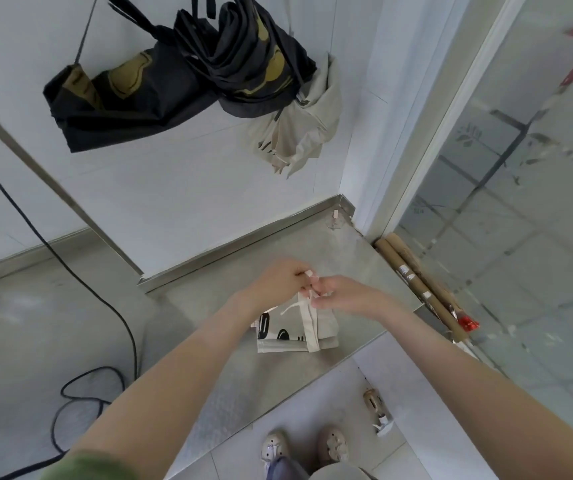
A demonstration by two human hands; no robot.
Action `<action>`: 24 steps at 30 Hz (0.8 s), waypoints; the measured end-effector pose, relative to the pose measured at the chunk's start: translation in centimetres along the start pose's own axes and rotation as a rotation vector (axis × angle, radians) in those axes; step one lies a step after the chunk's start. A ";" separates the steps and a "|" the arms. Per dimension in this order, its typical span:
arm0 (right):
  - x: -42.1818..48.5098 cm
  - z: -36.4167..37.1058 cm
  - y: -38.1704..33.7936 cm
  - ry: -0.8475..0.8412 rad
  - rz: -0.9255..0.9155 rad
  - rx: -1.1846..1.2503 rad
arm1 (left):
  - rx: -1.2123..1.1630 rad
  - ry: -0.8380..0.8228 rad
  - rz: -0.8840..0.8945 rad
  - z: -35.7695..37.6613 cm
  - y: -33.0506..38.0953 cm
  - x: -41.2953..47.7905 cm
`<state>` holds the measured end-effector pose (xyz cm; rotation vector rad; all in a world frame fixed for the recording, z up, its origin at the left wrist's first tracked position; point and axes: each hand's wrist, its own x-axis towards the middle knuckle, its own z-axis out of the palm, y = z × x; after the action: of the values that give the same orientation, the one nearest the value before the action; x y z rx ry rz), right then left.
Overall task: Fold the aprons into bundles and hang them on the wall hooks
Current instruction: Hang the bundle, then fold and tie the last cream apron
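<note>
A folded cream apron bundle (326,327) with black print lies on the steel table (243,375). A cream strap (311,327) runs around it from front to back. My left hand (278,277) pinches the strap's end just above the bundle. My right hand (342,294) pinches the strap beside it, fingers curled. On the wall above hang two black aprons with mustard print (132,95) (247,60) and a cream apron bundle (302,133). The hooks are out of view.
A black cable (118,317) trails over the counter at the left. Cardboard tubes (416,285) lean by the glass door (520,202) at the right. A spray bottle (377,410) lies on the floor near my shoes (306,448).
</note>
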<state>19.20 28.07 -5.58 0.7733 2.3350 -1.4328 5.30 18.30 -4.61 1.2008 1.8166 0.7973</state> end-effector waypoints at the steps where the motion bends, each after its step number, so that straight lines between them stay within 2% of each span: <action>1: 0.3 0.5 0.3 0.044 -0.011 0.034 | 0.033 0.005 0.020 -0.1 0.0 0.0; 3: 0.7 1.0 0.5 0.134 0.003 0.085 | 0.077 -0.012 0.045 -0.1 -0.4 0.1; 6: 1.3 1.1 0.4 0.141 0.024 0.214 | 0.081 -0.015 0.046 0.1 -0.5 -0.2; 9: 1.7 1.0 0.5 0.089 0.031 0.613 | 0.047 0.038 0.029 0.5 -0.9 -0.4; 12: 1.8 0.7 0.8 0.057 -0.037 1.040 | -0.090 0.016 -0.007 1.3 -2.0 -0.4; 14: 1.8 0.6 1.3 0.118 -0.089 1.240 | -0.211 -0.003 -0.044 1.7 -2.7 -0.5; 17: 2.1 0.7 2.4 0.251 -0.045 1.453 | -0.398 -0.037 -0.082 2.2 -3.4 -1.0; 20: 2.2 0.6 4.8 0.353 0.015 1.373 | -0.468 0.023 -0.175 2.3 -5.2 -1.1; 24: 1.2 0.0 8.4 0.527 0.163 0.812 | -0.498 0.350 -0.478 1.4 -9.6 -1.3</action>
<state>23.09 31.46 -12.31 1.6740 1.8597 -2.3389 2.69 13.80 -12.91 0.3015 1.9087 1.1303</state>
